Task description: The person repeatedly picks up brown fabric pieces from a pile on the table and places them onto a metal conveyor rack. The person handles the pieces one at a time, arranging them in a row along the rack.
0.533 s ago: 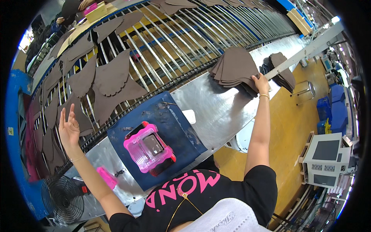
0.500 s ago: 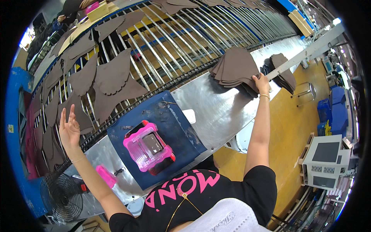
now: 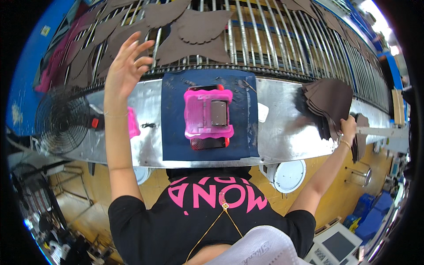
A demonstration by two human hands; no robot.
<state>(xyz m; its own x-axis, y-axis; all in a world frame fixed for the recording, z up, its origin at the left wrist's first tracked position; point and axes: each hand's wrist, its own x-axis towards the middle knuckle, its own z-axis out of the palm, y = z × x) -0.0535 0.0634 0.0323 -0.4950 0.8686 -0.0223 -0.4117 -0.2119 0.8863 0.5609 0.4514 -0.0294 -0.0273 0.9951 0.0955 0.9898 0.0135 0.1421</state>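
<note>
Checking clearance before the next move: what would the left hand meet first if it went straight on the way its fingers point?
The left hand would likely meet a brown piece lying on the metal bars first; it may pass above, since depth is unclear.

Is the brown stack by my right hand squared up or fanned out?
Fanned out: the brown stack shows several stepped edges along its left side, near your right hand.

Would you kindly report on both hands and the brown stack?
Left hand raised, open; right hand at edge of brown stack; white bar beside right hand.
</note>
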